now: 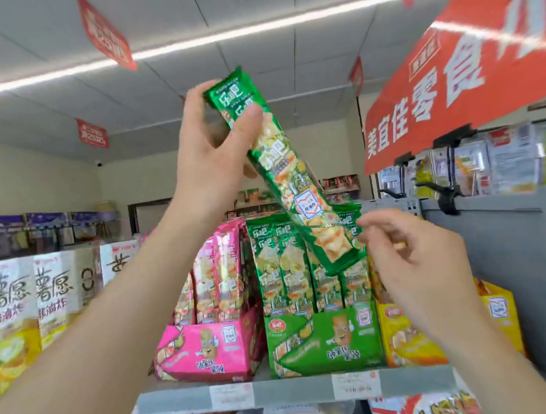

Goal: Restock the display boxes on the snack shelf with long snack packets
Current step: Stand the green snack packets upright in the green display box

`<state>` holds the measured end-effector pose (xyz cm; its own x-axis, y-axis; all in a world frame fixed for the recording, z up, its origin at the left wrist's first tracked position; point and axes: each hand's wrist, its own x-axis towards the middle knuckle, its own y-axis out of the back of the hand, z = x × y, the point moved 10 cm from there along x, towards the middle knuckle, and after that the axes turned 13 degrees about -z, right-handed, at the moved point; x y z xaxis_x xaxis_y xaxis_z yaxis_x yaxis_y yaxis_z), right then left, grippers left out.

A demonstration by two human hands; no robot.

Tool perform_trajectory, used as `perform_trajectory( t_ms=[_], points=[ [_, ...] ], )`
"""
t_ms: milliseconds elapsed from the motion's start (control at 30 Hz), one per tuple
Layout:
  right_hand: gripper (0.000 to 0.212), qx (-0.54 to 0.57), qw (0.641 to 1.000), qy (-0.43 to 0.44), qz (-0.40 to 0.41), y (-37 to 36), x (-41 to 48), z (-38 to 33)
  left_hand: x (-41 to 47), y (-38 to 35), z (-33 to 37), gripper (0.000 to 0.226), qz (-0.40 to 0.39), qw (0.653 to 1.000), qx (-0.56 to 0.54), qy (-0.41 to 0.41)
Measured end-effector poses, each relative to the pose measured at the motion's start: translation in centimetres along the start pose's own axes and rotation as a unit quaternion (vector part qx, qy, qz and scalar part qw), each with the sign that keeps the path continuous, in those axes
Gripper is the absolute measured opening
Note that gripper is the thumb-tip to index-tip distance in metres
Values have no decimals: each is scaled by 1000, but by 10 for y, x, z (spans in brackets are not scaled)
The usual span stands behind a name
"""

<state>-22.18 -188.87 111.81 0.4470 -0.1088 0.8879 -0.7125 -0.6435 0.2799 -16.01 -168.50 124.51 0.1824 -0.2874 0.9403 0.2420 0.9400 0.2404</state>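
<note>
The green snack packet (282,168) hangs tilted, its top end clamped by the fingers of the left hand (210,146). Its lower end is over the green display box (324,341), just beside the loose, empty fingers of the right hand (419,262). Unguided, it could snag the standing packets (288,270) and buckle.

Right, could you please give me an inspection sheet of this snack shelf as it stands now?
Surface: grey shelf with price labels on its front edge, carrying display boxes.
Job's things: green packet, tilted, held above the green display box, which holds upright green packets; pink display box to its left with pink packets; yellow display box to its right.
Clutter: nothing seen.
Hands: left hand grips the green packet's upper end; right hand, fingers loosely curled, is at its lower end, contact unclear.
Cables: nothing seen.
Surroundings: red banner above right, hanging goods beneath it, white snack boxes at left.
</note>
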Motion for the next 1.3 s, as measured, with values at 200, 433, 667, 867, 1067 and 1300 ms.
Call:
perform_trajectory(
  t_ms=[200, 433, 667, 867, 1067, 1300],
  points=[
    [44, -175, 962, 27, -209, -40, 84, -2, 47, 41, 0, 16, 112, 988, 18, -104],
    [31, -137, 913, -13, -384, -70, 85, 35, 68, 25, -54, 22, 74, 991, 103, -47],
    [29, -101, 918, -27, -383, -67, 92, 48, 72, -3, -66, 23, -28, 990, 135, -34],
    [33, -102, 917, -14, -387, -71, 96, 46, 64, -39, -97, 27, -138, 982, 122, 32],
    [30, -52, 932, -28, -359, -65, 102, 55, 42, -78, -148, 27, -287, 937, 137, 147],
    [47, -55, 926, -60, -370, -61, 100, 64, 16, -95, -139, 61, -408, 871, 228, 151]
  ],
)
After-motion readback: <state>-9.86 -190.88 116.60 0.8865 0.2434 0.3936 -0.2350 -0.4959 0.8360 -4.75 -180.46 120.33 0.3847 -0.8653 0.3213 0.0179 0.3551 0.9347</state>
